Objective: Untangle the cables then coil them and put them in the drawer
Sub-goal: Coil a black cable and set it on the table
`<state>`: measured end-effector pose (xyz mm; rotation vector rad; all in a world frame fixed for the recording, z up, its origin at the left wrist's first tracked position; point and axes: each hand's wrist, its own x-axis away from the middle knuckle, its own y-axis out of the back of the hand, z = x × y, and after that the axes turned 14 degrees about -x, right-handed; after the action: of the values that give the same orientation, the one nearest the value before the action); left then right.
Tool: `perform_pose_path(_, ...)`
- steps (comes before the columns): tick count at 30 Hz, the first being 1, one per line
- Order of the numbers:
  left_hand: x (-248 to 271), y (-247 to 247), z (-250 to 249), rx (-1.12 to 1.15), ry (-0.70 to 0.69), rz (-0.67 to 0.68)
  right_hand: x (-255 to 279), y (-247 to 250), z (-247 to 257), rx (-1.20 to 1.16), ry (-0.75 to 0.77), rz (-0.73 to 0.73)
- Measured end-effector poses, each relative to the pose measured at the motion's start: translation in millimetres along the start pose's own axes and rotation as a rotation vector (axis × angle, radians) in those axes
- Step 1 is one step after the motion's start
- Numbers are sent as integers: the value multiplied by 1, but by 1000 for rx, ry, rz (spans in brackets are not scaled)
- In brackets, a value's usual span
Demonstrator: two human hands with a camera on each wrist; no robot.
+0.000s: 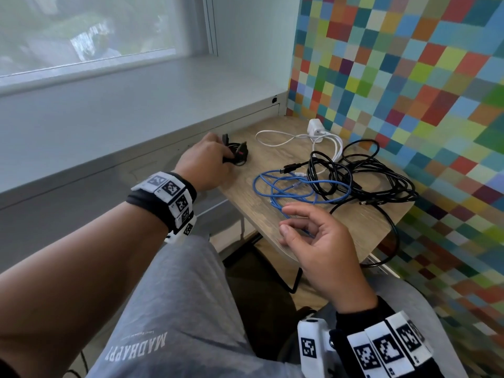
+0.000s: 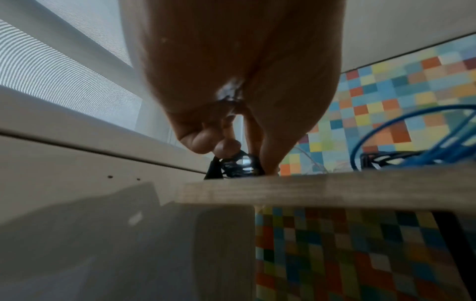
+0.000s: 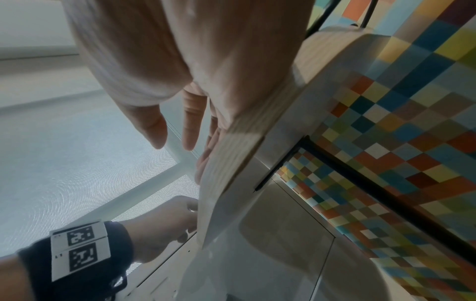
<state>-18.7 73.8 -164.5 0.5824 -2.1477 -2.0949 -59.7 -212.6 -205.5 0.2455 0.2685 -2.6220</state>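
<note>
A small wooden counter (image 1: 272, 162) is seen wedged into a corner, its far edge against a grey sill unit (image 1: 136, 137) and its right side close to a checkered wall (image 1: 409, 77). A small black coiled cable (image 1: 236, 154) lies near the counter's left far corner, just beside the sill unit; it is gripped by the left hand (image 1: 204, 162), whose fingers (image 2: 206, 142) are curled onto it from above in the left wrist view.

A white cable (image 1: 286, 139) with its charger (image 1: 315, 126) is laid at the far edge, near the wall. A blue cable (image 1: 294, 186) is spread in loose loops across the middle and is overlapped by a black tangle (image 1: 368, 175) that fills the right side. One black strand (image 1: 392, 236) is draped over the counter's right near edge and hangs below it.

The right hand (image 1: 319, 241) is held above the near edge, released, with fingers (image 3: 190, 122) relaxed and slightly bent; nothing is held, though the blue cable's near end passes beneath it. Bare wood is left open between the coiled cable and the blue loops. No drawer can be made out.
</note>
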Motion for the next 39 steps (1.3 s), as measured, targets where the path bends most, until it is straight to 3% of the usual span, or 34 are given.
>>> perform_pose_path(6,12,0,-1,98,-3,3,0,1,-1,-3,-3,3)
perform_pose_path(13,10,2,18,317,273,-132,0,0,1,8,0,2)
perform_pose_path(20,18,-16,11,104,100,77,0,-2,4,13,-12,-5)
perform_pose_path(27,26,-18,-7,-20,-21,-34,1,-3,5,34,-10,-15)
perform_pose_path(32,45,-7,-23,356,27,-405,1,-1,9,14,-37,-29)
perform_pose_path(35,56,20,-37,810,80,-371,0,-2,15,-59,-49,-59)
perform_pose_path(39,65,42,-51,1174,-82,-195,-5,-1,33,-71,84,-140)
